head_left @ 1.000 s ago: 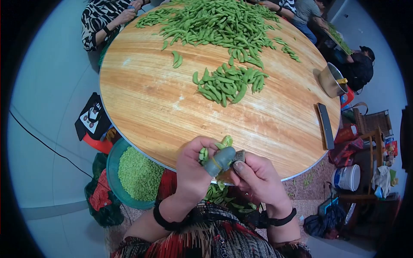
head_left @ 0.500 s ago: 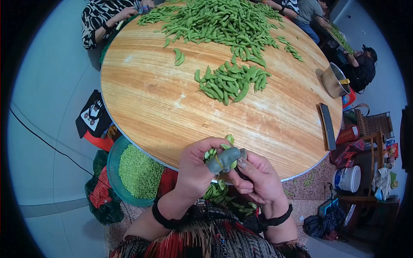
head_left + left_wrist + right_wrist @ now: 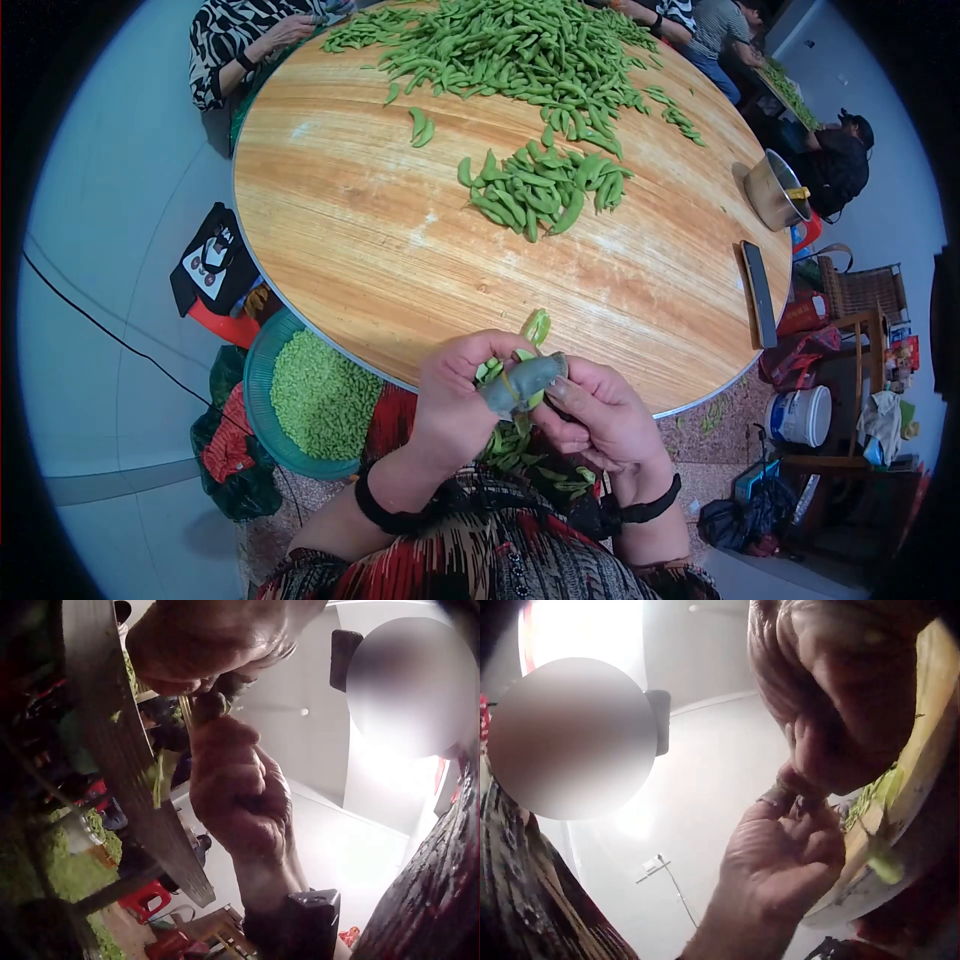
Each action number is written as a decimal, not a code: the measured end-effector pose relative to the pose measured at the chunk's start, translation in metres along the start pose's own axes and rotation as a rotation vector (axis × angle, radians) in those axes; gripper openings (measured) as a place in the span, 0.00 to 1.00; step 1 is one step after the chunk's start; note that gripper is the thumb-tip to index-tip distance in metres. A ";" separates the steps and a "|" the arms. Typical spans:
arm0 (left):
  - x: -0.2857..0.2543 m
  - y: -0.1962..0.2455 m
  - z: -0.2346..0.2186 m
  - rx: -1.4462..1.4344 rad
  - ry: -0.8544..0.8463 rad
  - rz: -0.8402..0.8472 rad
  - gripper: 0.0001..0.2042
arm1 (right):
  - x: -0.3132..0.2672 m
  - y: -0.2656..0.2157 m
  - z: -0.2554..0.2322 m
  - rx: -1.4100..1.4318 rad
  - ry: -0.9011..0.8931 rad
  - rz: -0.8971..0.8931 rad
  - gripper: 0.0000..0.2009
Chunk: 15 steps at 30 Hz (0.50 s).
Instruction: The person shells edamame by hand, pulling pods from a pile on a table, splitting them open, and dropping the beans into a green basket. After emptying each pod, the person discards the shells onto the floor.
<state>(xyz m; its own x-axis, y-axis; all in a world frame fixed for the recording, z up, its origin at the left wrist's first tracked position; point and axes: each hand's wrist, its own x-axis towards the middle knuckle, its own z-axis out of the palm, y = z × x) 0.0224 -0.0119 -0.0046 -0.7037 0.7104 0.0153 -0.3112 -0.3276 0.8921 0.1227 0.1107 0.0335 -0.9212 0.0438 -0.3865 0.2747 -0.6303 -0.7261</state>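
At the near table edge in the head view, my left hand (image 3: 455,395) holds shelled green beans (image 3: 487,371) and an opened pod (image 3: 537,326) in its curled fingers. A grey cover (image 3: 522,384) with a yellow band is on its thumb. My right hand (image 3: 608,412) meets it, thumb and fingers pinching a green pod piece (image 3: 536,399) by the cover's tip. The right wrist view has the fingertips of the left hand (image 3: 780,862) touching the right hand (image 3: 847,697); a pale green pod (image 3: 886,864) hangs beside them. Their exact grip is partly hidden.
On the round wooden table (image 3: 350,230) lie a small pod pile (image 3: 540,190), a large heap (image 3: 520,60), a metal pot (image 3: 773,192) and a phone (image 3: 759,294). A teal basket (image 3: 262,390) of shelled beans stands below left. Other people sit around the far side.
Both hands stay together at the table edge. The grey-covered thumb has tilted and shifted slightly right, and the opened pod above the left hand shows more. The head view has shifted slightly.
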 end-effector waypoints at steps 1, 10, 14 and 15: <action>0.001 0.001 -0.002 -0.002 0.000 0.000 0.07 | 0.000 0.000 -0.001 0.111 -0.076 0.020 0.10; 0.009 -0.002 -0.014 -0.543 -0.254 -0.081 0.09 | 0.001 0.007 -0.004 0.262 -0.193 0.028 0.09; 0.008 -0.008 -0.017 -0.610 -0.211 -0.172 0.09 | 0.003 0.018 -0.006 0.367 -0.255 0.007 0.08; 0.009 -0.008 -0.019 -0.687 -0.267 -0.219 0.10 | 0.001 0.014 -0.002 0.217 -0.151 -0.030 0.07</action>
<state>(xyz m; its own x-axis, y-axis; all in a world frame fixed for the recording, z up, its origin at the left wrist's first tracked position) 0.0064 -0.0153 -0.0199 -0.4293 0.9014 0.0564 -0.8141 -0.4133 0.4080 0.1262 0.1036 0.0217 -0.9632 -0.0411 -0.2657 0.1963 -0.7829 -0.5904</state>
